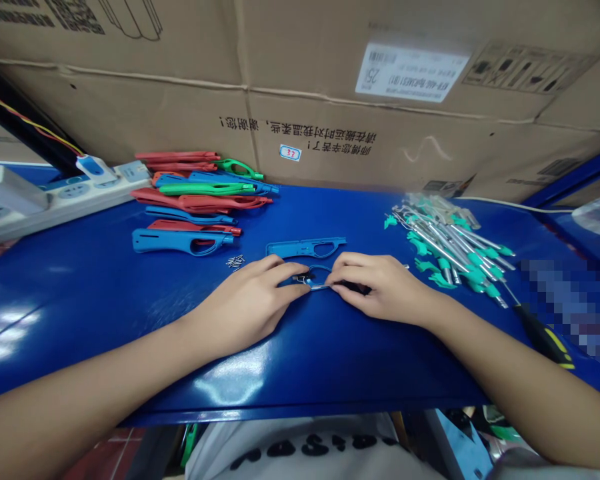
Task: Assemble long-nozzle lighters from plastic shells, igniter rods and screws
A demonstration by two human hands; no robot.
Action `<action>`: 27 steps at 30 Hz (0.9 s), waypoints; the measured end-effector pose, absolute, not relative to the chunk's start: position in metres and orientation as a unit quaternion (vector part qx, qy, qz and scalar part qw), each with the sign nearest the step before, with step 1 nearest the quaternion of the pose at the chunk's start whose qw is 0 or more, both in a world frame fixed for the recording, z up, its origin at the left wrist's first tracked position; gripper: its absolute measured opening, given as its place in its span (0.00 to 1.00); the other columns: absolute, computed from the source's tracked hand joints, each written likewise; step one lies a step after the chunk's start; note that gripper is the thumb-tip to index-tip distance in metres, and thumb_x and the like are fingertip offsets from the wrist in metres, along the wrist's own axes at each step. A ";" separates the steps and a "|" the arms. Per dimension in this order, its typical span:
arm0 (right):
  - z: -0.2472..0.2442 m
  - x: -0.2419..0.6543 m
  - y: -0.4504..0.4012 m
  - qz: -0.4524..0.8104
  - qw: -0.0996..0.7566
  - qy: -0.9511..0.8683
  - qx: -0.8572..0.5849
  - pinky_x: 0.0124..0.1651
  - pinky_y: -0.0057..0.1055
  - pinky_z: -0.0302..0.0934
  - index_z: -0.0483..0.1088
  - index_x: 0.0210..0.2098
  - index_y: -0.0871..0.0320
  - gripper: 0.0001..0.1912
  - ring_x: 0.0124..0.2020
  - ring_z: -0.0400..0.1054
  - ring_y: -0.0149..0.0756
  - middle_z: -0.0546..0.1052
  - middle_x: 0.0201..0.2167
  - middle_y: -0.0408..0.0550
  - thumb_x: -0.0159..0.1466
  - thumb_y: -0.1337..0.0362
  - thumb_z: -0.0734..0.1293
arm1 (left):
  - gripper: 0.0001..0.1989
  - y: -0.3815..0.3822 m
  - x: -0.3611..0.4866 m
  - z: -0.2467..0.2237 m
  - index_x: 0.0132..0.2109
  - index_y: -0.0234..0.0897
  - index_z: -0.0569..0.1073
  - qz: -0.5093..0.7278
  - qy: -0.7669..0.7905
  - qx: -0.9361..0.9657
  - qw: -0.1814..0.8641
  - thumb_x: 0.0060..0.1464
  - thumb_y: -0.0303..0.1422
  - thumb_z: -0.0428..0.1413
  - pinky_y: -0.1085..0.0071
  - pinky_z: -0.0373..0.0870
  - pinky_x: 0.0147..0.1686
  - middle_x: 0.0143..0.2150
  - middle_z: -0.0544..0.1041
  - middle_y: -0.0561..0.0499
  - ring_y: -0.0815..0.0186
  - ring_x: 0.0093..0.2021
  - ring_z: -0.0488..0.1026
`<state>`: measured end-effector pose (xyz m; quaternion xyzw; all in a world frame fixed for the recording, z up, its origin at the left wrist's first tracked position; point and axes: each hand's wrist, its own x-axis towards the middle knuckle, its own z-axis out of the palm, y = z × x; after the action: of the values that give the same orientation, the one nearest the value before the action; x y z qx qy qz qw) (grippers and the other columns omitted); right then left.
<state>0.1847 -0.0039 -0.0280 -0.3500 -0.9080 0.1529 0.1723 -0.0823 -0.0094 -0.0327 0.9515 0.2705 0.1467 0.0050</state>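
Near the middle of the blue table, my left hand and my right hand pinch a small blue shell piece from both sides. Dark parts and a thin wire show between the fingertips; much of the piece is hidden by the fingers. Just behind my hands lies another blue half shell with a loop opening. Small screws sit in a little pile left of it. Red, green and blue shells are stacked at the back left. Metal tubes with teal parts form a heap to the right.
A screwdriver with a black and yellow handle rests at the right. A white power strip with a plug lies at the back left. A cardboard box stands along the table's back edge.
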 end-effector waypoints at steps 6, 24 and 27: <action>-0.029 0.185 -0.003 0.158 0.170 -0.906 -0.353 0.39 0.29 0.63 0.76 0.44 0.54 0.09 0.38 0.73 0.33 0.78 0.43 0.47 0.70 0.66 0.64 | 0.17 -0.009 -0.082 -0.034 0.57 0.41 0.78 0.147 0.269 0.952 0.008 0.67 0.26 0.49 0.56 0.77 0.47 0.59 0.75 0.45 0.54 0.50 0.73; -0.019 0.192 0.002 -0.006 0.228 -0.837 -0.498 0.34 0.31 0.61 0.76 0.47 0.54 0.12 0.33 0.73 0.34 0.81 0.42 0.46 0.69 0.64 0.62 | 0.16 -0.005 -0.085 -0.036 0.57 0.41 0.78 0.172 0.258 0.951 0.004 0.69 0.29 0.49 0.55 0.78 0.47 0.59 0.77 0.44 0.53 0.52 0.76; -0.013 0.206 0.013 -0.046 0.229 -0.755 -0.613 0.32 0.32 0.59 0.76 0.45 0.54 0.11 0.30 0.72 0.36 0.81 0.35 0.44 0.66 0.65 0.64 | 0.17 -0.005 -0.085 -0.036 0.57 0.40 0.78 0.168 0.259 0.951 0.005 0.69 0.29 0.48 0.55 0.79 0.46 0.60 0.76 0.45 0.52 0.52 0.76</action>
<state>0.2061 0.0127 -0.0129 -0.6126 -0.7551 -0.0459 0.2288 -0.0849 -0.0052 -0.0363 0.9512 0.2587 0.1682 0.0047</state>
